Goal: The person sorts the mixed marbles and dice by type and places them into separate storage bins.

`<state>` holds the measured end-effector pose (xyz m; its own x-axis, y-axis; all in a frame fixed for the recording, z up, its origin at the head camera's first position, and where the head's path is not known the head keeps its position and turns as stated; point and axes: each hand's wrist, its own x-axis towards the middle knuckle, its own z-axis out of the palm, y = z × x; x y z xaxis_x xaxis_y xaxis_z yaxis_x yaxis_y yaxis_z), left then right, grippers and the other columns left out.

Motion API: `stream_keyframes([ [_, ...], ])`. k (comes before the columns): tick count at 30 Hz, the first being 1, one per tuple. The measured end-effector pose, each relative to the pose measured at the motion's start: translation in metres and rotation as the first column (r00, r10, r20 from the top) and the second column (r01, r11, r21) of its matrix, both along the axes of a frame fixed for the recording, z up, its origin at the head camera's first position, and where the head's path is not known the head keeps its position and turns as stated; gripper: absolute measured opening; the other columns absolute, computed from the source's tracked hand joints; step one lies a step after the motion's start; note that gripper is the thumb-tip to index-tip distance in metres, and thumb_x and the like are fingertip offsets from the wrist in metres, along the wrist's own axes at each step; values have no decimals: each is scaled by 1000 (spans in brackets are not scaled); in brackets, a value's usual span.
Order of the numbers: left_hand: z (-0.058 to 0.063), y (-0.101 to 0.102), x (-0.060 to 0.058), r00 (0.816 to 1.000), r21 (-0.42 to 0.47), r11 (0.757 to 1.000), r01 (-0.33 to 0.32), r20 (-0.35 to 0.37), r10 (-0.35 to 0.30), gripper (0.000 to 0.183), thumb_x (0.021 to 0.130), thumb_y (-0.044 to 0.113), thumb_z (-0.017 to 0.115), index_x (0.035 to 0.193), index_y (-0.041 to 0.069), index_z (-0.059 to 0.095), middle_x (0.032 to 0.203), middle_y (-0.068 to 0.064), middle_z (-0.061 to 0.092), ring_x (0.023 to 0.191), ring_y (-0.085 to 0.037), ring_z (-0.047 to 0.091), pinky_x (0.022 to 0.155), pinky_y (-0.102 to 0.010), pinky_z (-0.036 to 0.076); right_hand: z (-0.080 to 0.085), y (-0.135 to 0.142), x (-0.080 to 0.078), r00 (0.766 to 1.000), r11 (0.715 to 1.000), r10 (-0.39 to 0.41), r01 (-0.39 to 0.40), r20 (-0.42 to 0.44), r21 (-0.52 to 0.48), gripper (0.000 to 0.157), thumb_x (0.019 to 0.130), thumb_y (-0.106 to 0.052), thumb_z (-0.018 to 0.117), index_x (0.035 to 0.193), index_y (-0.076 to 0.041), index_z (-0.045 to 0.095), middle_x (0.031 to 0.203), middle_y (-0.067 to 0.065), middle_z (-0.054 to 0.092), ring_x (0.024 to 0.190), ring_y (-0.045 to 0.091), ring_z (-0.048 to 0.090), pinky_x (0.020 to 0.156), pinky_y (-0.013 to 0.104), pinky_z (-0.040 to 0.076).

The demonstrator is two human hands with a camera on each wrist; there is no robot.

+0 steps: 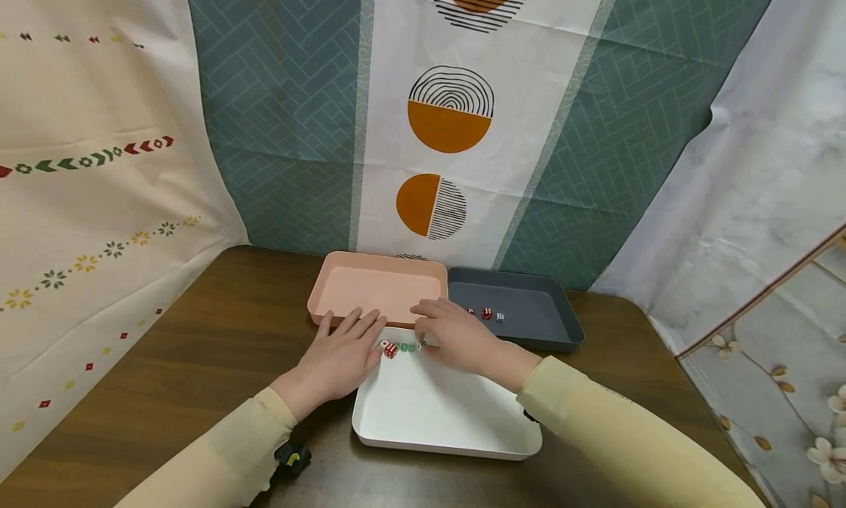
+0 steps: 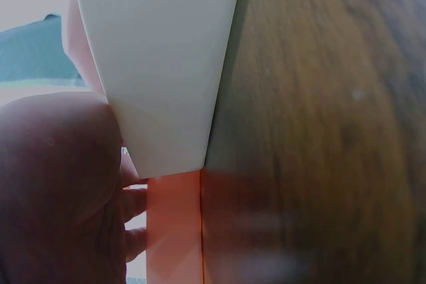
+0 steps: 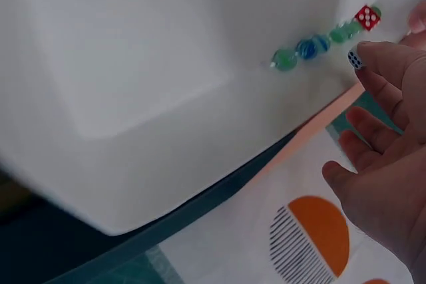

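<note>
My right hand [image 1: 456,339] is over the far side of a white tray [image 1: 443,416], pinching a small white die [image 3: 355,58] with dark dots between thumb and index finger. Along the tray's far wall run a red die [image 3: 367,17] with white dots, several green marbles [image 3: 285,59] and a blue marble [image 3: 307,48]. At the tray's far left corner, my left hand [image 1: 340,361] has its fingers extended toward the pink tray [image 1: 377,291]; its thumb side is right at the white tray's rim.
Behind the white tray, the pink tray stands on the left and a dark grey tray [image 1: 529,310] on the right. Inside the dark one lie a red die [image 1: 487,313] and a whitish die [image 1: 500,318]. Patterned cloths [image 1: 449,111] hang behind the wooden table [image 1: 198,390].
</note>
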<state>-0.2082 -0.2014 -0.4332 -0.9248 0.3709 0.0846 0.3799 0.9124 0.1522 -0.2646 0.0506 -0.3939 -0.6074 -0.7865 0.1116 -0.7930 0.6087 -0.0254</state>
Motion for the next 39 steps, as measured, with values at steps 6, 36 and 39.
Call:
stream_keyframes([
  [6, 0, 0, 0, 1000, -5, 1000, -5, 5, 5, 62, 117, 40, 52, 171, 9, 42, 178, -12, 36, 165, -41, 26, 128, -75, 13, 12, 27, -4, 999, 999, -32, 32, -12, -35, 14, 96, -10, 88, 98, -14, 74, 153, 17, 63, 151, 38, 52, 129, 56, 34],
  [36, -1, 0, 1, 1000, -13, 1000, -2, 1, 2, 62, 117, 39, 50, 170, 8, 43, 177, -12, 37, 165, -41, 27, 128, -76, 14, 30, 95, -21, 974, 974, -210, 200, -90, -101, 12, 96, -10, 87, 101, -13, 77, 154, 20, 62, 142, 43, 58, 112, 55, 53],
  [39, -1, 0, 1, 1000, -14, 1000, -2, 0, 2, 62, 117, 40, 50, 170, 9, 43, 177, -12, 37, 165, -41, 27, 128, -76, 14, 31, 102, -25, 971, 972, -220, 211, -95, -100, 13, 95, -10, 88, 102, -12, 77, 154, 21, 62, 141, 43, 59, 111, 55, 54],
])
